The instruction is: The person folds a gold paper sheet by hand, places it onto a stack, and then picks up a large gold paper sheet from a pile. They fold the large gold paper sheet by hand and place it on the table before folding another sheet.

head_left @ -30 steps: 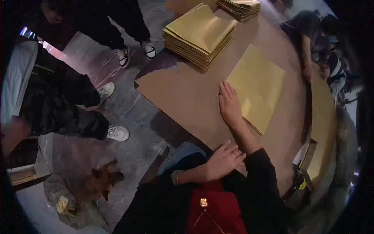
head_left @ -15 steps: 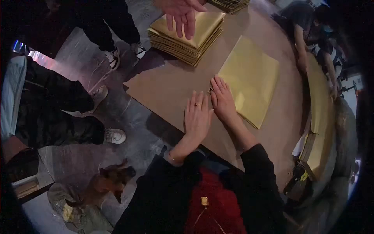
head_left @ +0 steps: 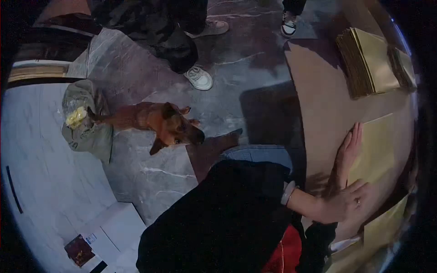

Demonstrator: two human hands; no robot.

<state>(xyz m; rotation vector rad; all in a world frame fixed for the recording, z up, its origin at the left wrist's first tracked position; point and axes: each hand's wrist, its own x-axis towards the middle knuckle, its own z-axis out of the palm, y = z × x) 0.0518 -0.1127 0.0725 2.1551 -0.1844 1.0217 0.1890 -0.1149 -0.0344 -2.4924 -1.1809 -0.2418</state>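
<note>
One gold sheet point(head_left: 378, 143) lay flat on the brown board point(head_left: 321, 104), its side edge against the person's right hand point(head_left: 351, 144). From where I stood, those fingers were straight and close together, resting along that edge and gripping nothing. The left hand point(head_left: 339, 205) was blurred across the right forearm point(head_left: 344, 172), fingers loosely extended and clasping nothing that I could see; whether it touched the paper, I couldn't tell.

That crossing worried me most: one arm could have bumped the other and pushed the sheet askew. Uneven pressure at a single edge might have creased it, and the ring point(head_left: 358, 202) could have scratched its sheen. Beyond, the stack point(head_left: 374, 63) of gold paper had slightly uneven edges, so a knock to the board might have slid its upper layers. Down on the floor, the brown dog point(head_left: 170, 125) stood near the denim-covered leg point(head_left: 268, 154); a sudden nudge there could have jolted the person's arms.
</note>
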